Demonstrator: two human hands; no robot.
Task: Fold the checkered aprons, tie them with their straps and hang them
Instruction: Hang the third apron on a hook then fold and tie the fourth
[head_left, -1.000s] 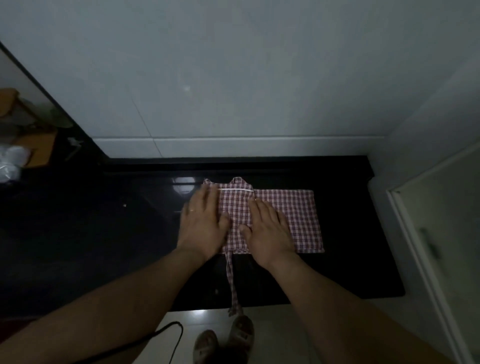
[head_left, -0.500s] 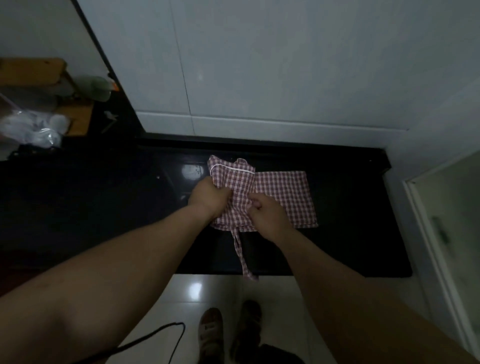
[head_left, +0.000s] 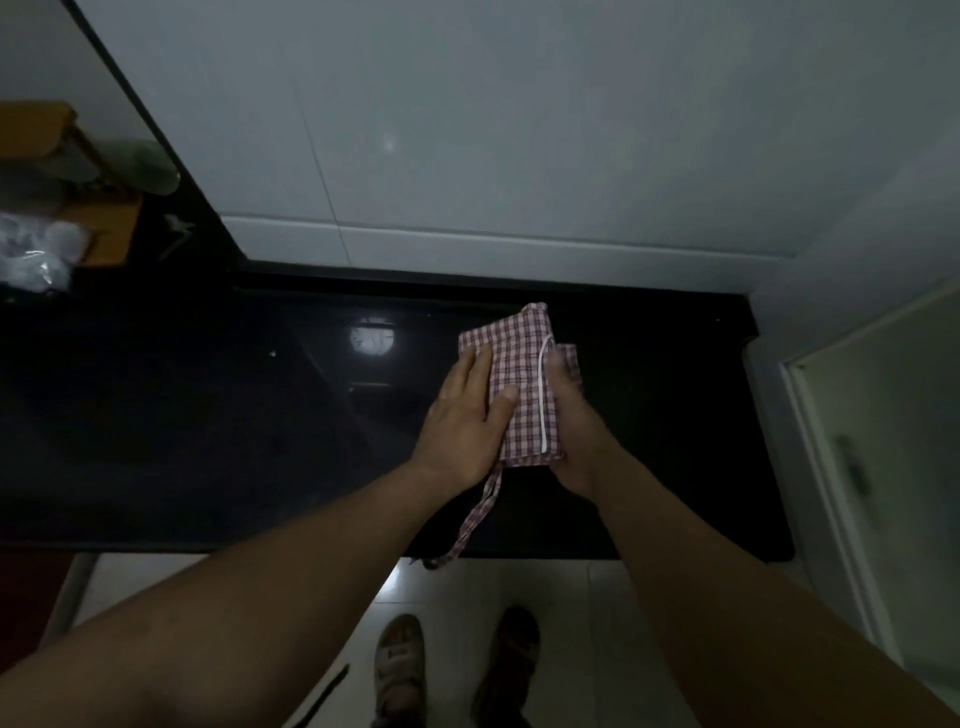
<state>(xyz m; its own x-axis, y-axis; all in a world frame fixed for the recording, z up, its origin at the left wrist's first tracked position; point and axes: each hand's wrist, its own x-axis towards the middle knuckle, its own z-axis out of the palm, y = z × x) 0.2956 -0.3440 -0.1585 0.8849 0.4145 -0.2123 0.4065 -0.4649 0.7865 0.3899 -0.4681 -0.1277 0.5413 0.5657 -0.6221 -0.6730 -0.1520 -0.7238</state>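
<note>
Presses near-far folded apron (head_left: 524, 395) with left hand (head_left: 462, 421), fingers flat; right hand (head_left: 576, 441) grip unclear; strap (head_left: 478, 519) dangling near, left-hand side

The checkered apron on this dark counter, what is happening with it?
A person is folding the checkered apron on the black counter. It lies as a narrow bundle. The left hand presses flat on its left side; the right hand is against its right edge, grip unclear. One strap trails from the near end over the counter's front edge, not yet tied.
</note>
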